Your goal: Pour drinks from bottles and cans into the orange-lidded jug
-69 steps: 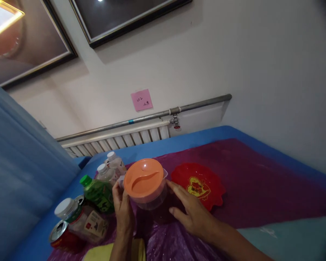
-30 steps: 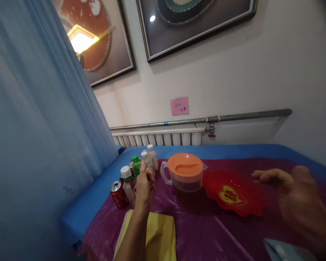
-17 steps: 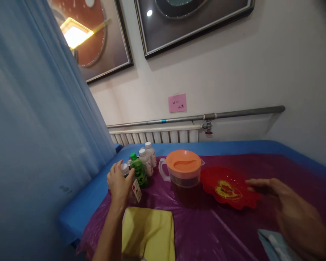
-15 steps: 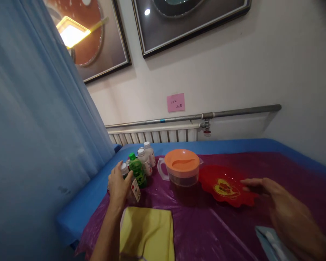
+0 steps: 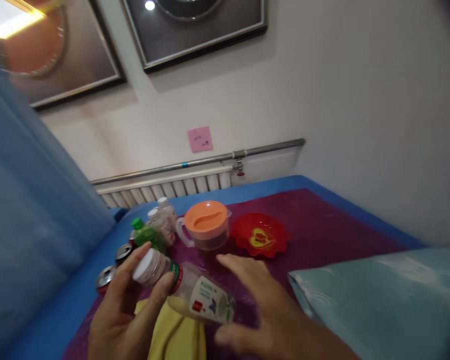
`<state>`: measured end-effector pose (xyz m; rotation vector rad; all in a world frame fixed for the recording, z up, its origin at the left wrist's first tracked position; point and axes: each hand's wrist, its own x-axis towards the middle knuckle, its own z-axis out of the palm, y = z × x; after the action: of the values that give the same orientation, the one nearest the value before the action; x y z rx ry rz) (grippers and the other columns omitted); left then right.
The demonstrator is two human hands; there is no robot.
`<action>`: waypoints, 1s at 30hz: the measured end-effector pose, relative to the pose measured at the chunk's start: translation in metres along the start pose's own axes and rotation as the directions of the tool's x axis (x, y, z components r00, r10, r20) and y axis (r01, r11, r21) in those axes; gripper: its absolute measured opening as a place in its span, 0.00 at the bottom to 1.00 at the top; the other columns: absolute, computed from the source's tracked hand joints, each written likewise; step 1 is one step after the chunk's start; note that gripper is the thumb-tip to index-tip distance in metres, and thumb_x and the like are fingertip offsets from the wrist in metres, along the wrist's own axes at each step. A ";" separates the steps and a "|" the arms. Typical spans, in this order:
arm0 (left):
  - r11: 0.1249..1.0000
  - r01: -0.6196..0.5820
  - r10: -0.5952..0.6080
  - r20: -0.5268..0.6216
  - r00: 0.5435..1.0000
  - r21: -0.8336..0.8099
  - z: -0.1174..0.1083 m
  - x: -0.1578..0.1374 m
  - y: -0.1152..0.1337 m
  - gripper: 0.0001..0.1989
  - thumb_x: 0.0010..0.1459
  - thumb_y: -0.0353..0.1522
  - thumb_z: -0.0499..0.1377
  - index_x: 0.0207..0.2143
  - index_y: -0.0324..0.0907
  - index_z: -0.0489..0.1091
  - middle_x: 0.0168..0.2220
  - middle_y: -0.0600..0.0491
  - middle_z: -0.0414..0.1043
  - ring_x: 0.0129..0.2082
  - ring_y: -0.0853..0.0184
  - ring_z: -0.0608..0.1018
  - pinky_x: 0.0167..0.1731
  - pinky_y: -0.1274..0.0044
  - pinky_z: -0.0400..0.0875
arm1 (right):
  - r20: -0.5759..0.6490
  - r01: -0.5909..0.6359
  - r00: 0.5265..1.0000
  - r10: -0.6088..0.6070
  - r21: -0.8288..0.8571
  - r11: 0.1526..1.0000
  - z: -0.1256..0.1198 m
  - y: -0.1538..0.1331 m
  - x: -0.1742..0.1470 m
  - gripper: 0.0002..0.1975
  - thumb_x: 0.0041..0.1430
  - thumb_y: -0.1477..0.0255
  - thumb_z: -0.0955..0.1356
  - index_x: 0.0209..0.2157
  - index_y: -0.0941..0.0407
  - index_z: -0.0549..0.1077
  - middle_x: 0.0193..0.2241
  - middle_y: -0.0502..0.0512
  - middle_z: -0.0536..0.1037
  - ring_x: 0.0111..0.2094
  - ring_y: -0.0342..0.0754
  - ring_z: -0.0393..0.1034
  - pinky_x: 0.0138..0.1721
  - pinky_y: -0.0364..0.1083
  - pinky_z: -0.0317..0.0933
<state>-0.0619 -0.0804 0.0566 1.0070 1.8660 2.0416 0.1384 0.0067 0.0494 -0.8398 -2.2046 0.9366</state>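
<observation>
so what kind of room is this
An indoor room, perhaps a massage or treatment room, though its exact use isn't certain. The clues are a blue curtain at the left, a broad blue-covered surface like a bed or couch, and a white radiator along the wall.

Widest lane for the hands: bare purple plastic sheet (image 5: 315, 225) right of red scalloped plate (image 5: 262, 237), bounded at near right by light-blue sheet (image 5: 382, 295). Orange-lidded pitcher (image 5: 206, 227) blocks the middle, handle pointing left, plate just beside it. Left side obstructed by green-capped bottle (image 5: 148, 236), two white-capped bottles behind, front cans; curtain (image 5: 30, 200) farther left. Near centre barred by tilted clear bottle (image 5: 200, 292) in left hand (image 5: 123, 310). Radiator (image 5: 165, 187) and wall (image 5: 352, 125) limit the far side.
</observation>
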 end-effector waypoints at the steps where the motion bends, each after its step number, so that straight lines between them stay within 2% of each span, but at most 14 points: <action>1: 0.999 0.005 -0.003 0.043 0.999 -0.049 0.008 -0.007 -0.004 0.33 0.39 0.40 0.72 0.51 0.50 0.72 0.47 0.52 0.77 0.43 0.58 0.80 0.39 0.74 0.77 | 0.038 0.018 0.999 -0.017 -0.034 0.999 0.004 -0.006 -0.002 0.45 0.40 0.59 0.77 0.61 0.54 0.65 0.60 0.62 0.67 0.61 0.64 0.59 0.60 0.60 0.56; 3: 0.993 0.027 -0.013 0.128 0.992 -0.111 0.024 -0.015 -0.011 0.32 0.40 0.38 0.72 0.50 0.51 0.72 0.49 0.53 0.77 0.46 0.58 0.79 0.42 0.75 0.77 | 0.062 0.022 0.998 -0.017 -0.080 0.997 0.007 -0.012 -0.005 0.48 0.39 0.62 0.78 0.63 0.56 0.62 0.61 0.63 0.65 0.63 0.63 0.56 0.62 0.59 0.52; 6: 0.984 0.098 -0.062 0.233 0.970 -0.150 0.041 -0.019 -0.012 0.33 0.38 0.40 0.73 0.50 0.51 0.72 0.48 0.50 0.77 0.46 0.56 0.79 0.40 0.73 0.78 | 0.011 -0.016 1.000 0.018 -0.114 0.993 0.005 -0.006 -0.010 0.43 0.43 0.71 0.74 0.63 0.57 0.62 0.60 0.61 0.67 0.62 0.60 0.58 0.63 0.56 0.52; 9: 0.987 0.141 -0.103 0.363 0.926 -0.080 0.046 -0.017 -0.003 0.33 0.37 0.42 0.72 0.49 0.49 0.74 0.49 0.47 0.76 0.48 0.52 0.78 0.40 0.71 0.78 | -0.018 -0.043 0.999 0.041 -0.141 0.989 0.000 0.010 -0.018 0.39 0.45 0.74 0.70 0.61 0.56 0.63 0.59 0.59 0.69 0.60 0.58 0.61 0.63 0.57 0.51; 12: 0.993 0.114 -0.118 0.492 0.863 0.038 0.043 -0.013 0.002 0.26 0.44 0.43 0.69 0.47 0.47 0.75 0.51 0.47 0.75 0.51 0.53 0.76 0.44 0.71 0.76 | -0.034 -0.017 0.999 0.011 -0.184 0.983 -0.002 0.026 -0.023 0.37 0.45 0.75 0.68 0.61 0.56 0.64 0.58 0.60 0.70 0.59 0.58 0.62 0.62 0.59 0.52; 14: 0.990 0.121 -0.138 0.517 0.845 0.065 0.040 -0.009 0.001 0.25 0.46 0.43 0.67 0.48 0.47 0.75 0.50 0.48 0.75 0.51 0.54 0.76 0.44 0.72 0.75 | -0.034 0.005 0.999 -0.013 -0.222 0.975 -0.002 0.035 -0.025 0.36 0.45 0.75 0.68 0.59 0.56 0.65 0.57 0.61 0.71 0.58 0.58 0.63 0.60 0.60 0.54; 17: 0.984 0.174 -0.167 0.443 0.881 0.026 0.038 -0.002 -0.008 0.26 0.45 0.43 0.68 0.48 0.46 0.73 0.48 0.48 0.75 0.48 0.56 0.76 0.44 0.72 0.73 | -0.064 0.022 0.997 -0.040 -0.253 0.967 -0.004 0.045 -0.026 0.33 0.47 0.74 0.68 0.57 0.56 0.67 0.54 0.62 0.73 0.54 0.59 0.67 0.56 0.61 0.58; 19: 0.985 0.166 -0.172 0.418 0.892 0.050 0.042 -0.001 -0.021 0.25 0.44 0.42 0.68 0.45 0.46 0.73 0.45 0.49 0.76 0.44 0.58 0.76 0.42 0.73 0.71 | -0.162 -0.009 0.986 -0.031 -0.240 0.971 -0.009 0.049 -0.026 0.31 0.47 0.72 0.68 0.57 0.54 0.67 0.52 0.60 0.74 0.51 0.59 0.69 0.52 0.60 0.62; 20: 0.985 0.152 -0.174 0.445 0.878 0.086 0.046 -0.001 -0.031 0.23 0.43 0.41 0.68 0.43 0.45 0.74 0.43 0.49 0.75 0.42 0.59 0.76 0.41 0.73 0.70 | -0.232 -0.044 0.973 -0.009 -0.222 0.974 -0.013 0.049 -0.025 0.31 0.48 0.70 0.69 0.57 0.53 0.66 0.51 0.60 0.75 0.49 0.58 0.70 0.50 0.59 0.64; 22: 0.979 0.112 -0.188 0.542 0.819 0.170 0.057 -0.005 -0.056 0.18 0.43 0.38 0.68 0.38 0.44 0.76 0.39 0.49 0.75 0.38 0.60 0.75 0.39 0.72 0.69 | -0.373 -0.134 0.926 0.066 -0.158 0.978 -0.023 0.049 -0.022 0.32 0.47 0.67 0.70 0.56 0.51 0.66 0.47 0.58 0.76 0.41 0.56 0.74 0.41 0.54 0.68; 24: 0.966 0.091 -0.222 0.603 0.766 0.240 0.070 -0.010 -0.084 0.14 0.42 0.34 0.67 0.35 0.44 0.77 0.37 0.48 0.74 0.36 0.59 0.75 0.38 0.70 0.67 | -0.480 -0.188 0.868 0.124 -0.087 0.978 -0.032 0.048 -0.015 0.32 0.46 0.65 0.70 0.55 0.50 0.67 0.37 0.54 0.78 0.29 0.50 0.73 0.30 0.48 0.68; 27: 0.957 0.098 -0.245 0.584 0.774 0.273 0.085 -0.017 -0.115 0.15 0.38 0.27 0.65 0.33 0.44 0.78 0.35 0.48 0.75 0.38 0.56 0.74 0.43 0.66 0.65 | -0.564 -0.185 0.815 0.132 -0.037 0.982 -0.042 0.049 -0.003 0.33 0.43 0.62 0.71 0.54 0.51 0.69 0.19 0.43 0.69 0.17 0.44 0.62 0.19 0.44 0.60; 30: 0.960 0.139 -0.254 0.544 0.800 0.244 0.087 -0.018 -0.127 0.21 0.33 0.24 0.67 0.36 0.45 0.78 0.38 0.47 0.77 0.42 0.53 0.74 0.48 0.64 0.63 | -0.597 -0.144 0.793 0.122 0.011 0.990 -0.047 0.049 0.009 0.34 0.41 0.59 0.73 0.53 0.51 0.69 0.16 0.41 0.65 0.15 0.43 0.59 0.17 0.43 0.56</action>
<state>-0.0338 0.0021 -0.0710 1.2381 1.7547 1.2570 0.1816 0.0585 0.0410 -1.1383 -1.6259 0.5792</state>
